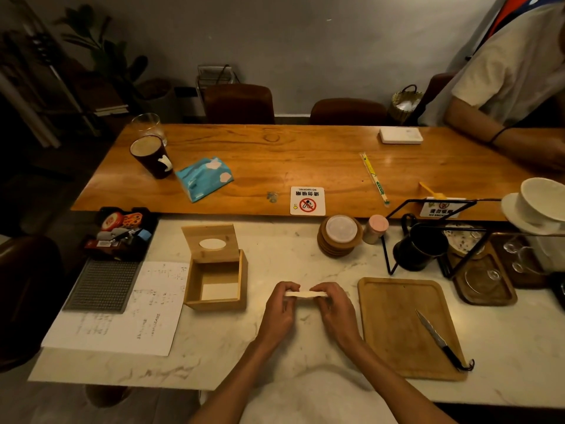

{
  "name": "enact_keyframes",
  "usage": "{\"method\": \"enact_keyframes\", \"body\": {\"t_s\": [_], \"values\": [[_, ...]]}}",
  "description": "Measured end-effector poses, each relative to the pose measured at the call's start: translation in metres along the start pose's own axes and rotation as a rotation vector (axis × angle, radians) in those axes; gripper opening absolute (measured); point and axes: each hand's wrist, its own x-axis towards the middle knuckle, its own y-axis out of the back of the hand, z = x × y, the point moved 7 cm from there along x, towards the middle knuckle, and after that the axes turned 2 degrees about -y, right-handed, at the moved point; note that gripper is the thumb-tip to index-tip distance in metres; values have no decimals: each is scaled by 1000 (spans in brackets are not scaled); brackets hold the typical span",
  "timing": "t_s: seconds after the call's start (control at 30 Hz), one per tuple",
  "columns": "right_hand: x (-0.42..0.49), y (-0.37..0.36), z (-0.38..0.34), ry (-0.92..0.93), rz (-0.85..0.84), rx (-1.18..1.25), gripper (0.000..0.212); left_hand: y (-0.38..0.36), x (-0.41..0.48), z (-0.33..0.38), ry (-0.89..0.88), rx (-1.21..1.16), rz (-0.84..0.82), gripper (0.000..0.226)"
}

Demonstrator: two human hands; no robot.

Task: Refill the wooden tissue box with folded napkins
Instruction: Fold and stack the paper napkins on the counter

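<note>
The wooden tissue box (pixel 195 289) stands on the marble counter, its hinged lid (pixel 211 243) with an oval slot tipped up and back. Inside, a pale napkin (pixel 219 291) lies flat on the bottom. To the right of the box, my left hand (pixel 279 310) and my right hand (pixel 334 312) hold a folded white napkin (pixel 301 293) between them, pinching it at each end just above the counter. A blue tissue pack (pixel 204 178) lies on the wooden table beyond.
A printed paper sheet (pixel 122 319) and a dark mat (pixel 102 286) lie left of the box. At right is a wooden board (pixel 397 319) with a knife (pixel 435 338). Stacked coasters (pixel 339 237), a black mug (pixel 419 249) and a person's arm (pixel 519 142) are farther back.
</note>
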Motion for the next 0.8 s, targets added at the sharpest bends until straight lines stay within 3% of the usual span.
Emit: {"method": "enact_keyframes", "body": {"t_s": [0.27,0.43,0.5,0.67,0.8], "values": [[8,6,8,-45,-49,52,16,2,3,-7,38,-51,-35,12],[7,3,27,-516,-187,470,20,4,7,-25,370,-255,-19,17],[5,2,26,-570,-299,466,25,4,8,-23,381,-225,-47,15],[8,2,7,-217,-515,-70,40,-1,11,2,181,-105,-173,11],[16,12,-32,100,-298,-490,25,-3,10,16,82,-67,-215,10]]}}
